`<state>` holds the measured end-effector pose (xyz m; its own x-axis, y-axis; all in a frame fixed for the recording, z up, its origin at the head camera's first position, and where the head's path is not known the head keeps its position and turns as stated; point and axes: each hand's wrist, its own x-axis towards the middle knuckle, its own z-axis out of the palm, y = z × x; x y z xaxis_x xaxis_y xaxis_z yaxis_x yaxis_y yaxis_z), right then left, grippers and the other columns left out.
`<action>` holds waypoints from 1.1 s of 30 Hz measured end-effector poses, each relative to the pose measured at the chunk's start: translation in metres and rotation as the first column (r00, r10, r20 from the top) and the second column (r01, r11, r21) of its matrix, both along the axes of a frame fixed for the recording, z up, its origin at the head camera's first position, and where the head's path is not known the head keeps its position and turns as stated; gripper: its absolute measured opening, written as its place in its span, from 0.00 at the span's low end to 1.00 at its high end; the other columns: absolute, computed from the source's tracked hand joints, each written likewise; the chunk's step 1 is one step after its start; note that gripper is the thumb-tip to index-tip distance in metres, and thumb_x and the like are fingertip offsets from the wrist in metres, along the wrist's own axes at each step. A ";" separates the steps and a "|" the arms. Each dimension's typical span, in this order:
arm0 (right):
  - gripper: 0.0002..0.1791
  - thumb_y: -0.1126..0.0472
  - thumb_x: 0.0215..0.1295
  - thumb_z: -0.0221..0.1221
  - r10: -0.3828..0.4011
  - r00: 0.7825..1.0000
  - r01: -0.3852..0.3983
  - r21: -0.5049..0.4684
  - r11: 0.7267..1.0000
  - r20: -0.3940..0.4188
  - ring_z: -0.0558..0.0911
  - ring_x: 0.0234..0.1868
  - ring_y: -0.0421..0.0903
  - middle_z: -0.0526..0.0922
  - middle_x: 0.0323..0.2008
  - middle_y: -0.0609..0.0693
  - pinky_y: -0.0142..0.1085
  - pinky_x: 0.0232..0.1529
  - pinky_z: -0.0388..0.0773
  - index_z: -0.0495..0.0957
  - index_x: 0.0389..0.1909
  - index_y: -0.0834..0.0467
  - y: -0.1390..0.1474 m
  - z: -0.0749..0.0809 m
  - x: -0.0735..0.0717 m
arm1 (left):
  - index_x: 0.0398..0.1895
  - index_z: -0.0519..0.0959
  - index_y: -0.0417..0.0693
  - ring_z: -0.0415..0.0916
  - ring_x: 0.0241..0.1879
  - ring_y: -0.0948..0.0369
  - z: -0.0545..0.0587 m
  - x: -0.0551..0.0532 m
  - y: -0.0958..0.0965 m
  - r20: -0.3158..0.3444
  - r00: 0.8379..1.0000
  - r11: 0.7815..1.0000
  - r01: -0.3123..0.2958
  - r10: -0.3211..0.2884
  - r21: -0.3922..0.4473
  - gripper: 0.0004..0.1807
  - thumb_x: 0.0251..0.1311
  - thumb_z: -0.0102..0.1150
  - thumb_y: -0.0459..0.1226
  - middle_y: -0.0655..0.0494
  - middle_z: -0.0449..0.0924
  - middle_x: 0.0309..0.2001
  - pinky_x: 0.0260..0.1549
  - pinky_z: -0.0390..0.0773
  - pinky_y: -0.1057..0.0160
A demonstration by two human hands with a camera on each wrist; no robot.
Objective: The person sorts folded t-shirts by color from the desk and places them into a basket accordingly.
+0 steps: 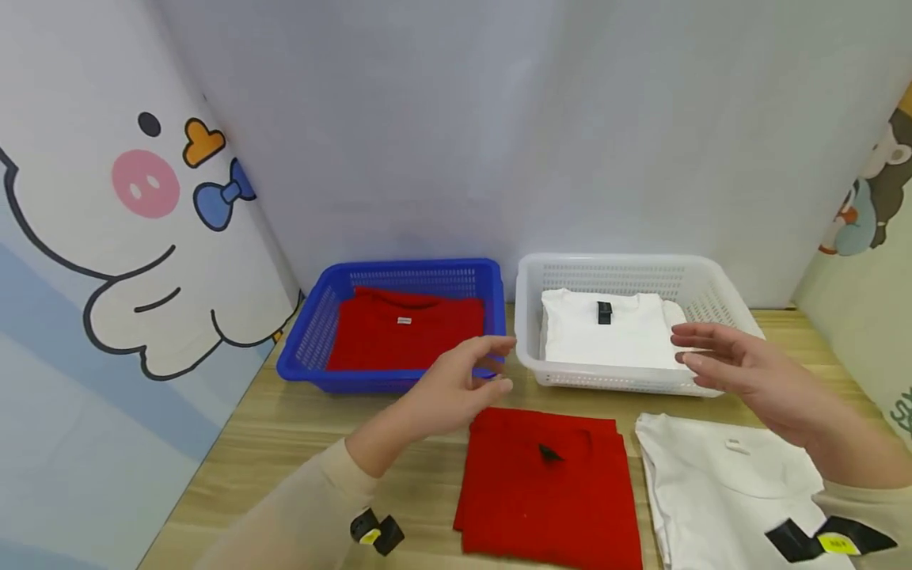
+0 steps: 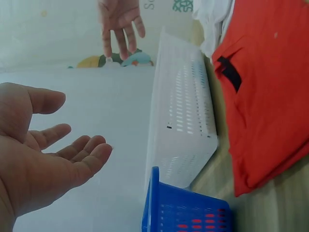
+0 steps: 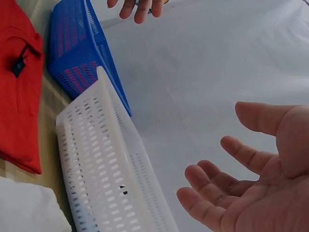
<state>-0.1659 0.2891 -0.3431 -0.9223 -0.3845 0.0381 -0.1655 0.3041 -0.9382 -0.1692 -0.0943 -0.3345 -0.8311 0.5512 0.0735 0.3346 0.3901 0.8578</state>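
My left hand (image 1: 456,388) hovers with loosely bent fingers near the front right corner of a blue basket (image 1: 302,374), holding nothing. Inside that basket lies a folded red shirt (image 1: 406,336) with a white neck label. Over the right front of a white basket (image 1: 613,375) hangs my right hand (image 1: 755,376), its fingers apart and nothing in them. A folded white shirt (image 1: 606,336) with a black label lies in the white basket. On the table in front are a folded red shirt (image 1: 549,499) with a dark label and a folded white shirt (image 1: 734,491).
Both baskets stand side by side on a wood-grain table (image 1: 235,483) against a pale back wall (image 1: 499,142). A cartoon-printed sheet (image 1: 93,237) borders the left side, and another printed wall (image 1: 862,261) is at the right.
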 end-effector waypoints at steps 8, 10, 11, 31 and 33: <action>0.23 0.67 0.73 0.48 0.035 0.998 -0.033 -0.051 0.998 0.043 0.74 0.56 0.34 0.71 0.60 0.40 0.29 0.51 0.76 0.61 0.67 0.64 -0.009 -0.024 0.033 | 0.68 0.65 0.43 0.71 0.56 0.55 -0.024 0.020 -0.021 0.006 0.999 0.999 -0.050 0.050 0.003 0.28 0.65 0.57 0.34 0.49 0.68 0.64 0.51 0.76 0.61; 0.23 0.66 0.73 0.49 0.037 0.997 -0.034 -0.050 0.998 0.071 0.75 0.56 0.35 0.71 0.60 0.41 0.30 0.51 0.76 0.61 0.67 0.64 -0.013 -0.029 0.037 | 0.67 0.66 0.42 0.71 0.56 0.53 -0.030 0.021 -0.026 -0.001 0.997 0.997 -0.072 0.072 -0.002 0.27 0.65 0.57 0.33 0.48 0.69 0.62 0.50 0.77 0.59; 0.23 0.65 0.73 0.49 0.039 0.995 -0.035 -0.047 0.998 0.087 0.75 0.55 0.35 0.71 0.60 0.41 0.31 0.51 0.76 0.61 0.67 0.65 -0.015 -0.032 0.038 | 0.67 0.66 0.42 0.71 0.56 0.53 -0.034 0.021 -0.028 0.002 0.997 0.997 -0.082 0.082 -0.009 0.27 0.65 0.57 0.33 0.48 0.69 0.62 0.50 0.77 0.57; 0.38 0.54 0.69 0.56 0.005 0.918 0.007 -0.028 1.000 0.396 0.53 0.70 0.68 0.49 0.72 0.66 0.51 0.63 0.65 0.52 0.74 0.57 -0.057 -0.077 0.068 | 0.75 0.55 0.52 0.55 0.67 0.38 -0.092 0.041 -0.029 0.046 0.995 0.885 -0.060 0.091 -0.461 0.45 0.60 0.58 0.58 0.34 0.60 0.67 0.60 0.61 0.37; 0.41 0.54 0.69 0.57 -0.004 0.900 0.028 -0.048 0.998 0.435 0.47 0.71 0.69 0.43 0.74 0.66 0.57 0.64 0.61 0.47 0.76 0.53 -0.061 -0.079 0.069 | 0.76 0.52 0.51 0.53 0.68 0.36 -0.095 0.043 -0.026 0.053 0.994 0.876 -0.059 0.096 -0.479 0.47 0.59 0.56 0.61 0.31 0.58 0.68 0.60 0.60 0.36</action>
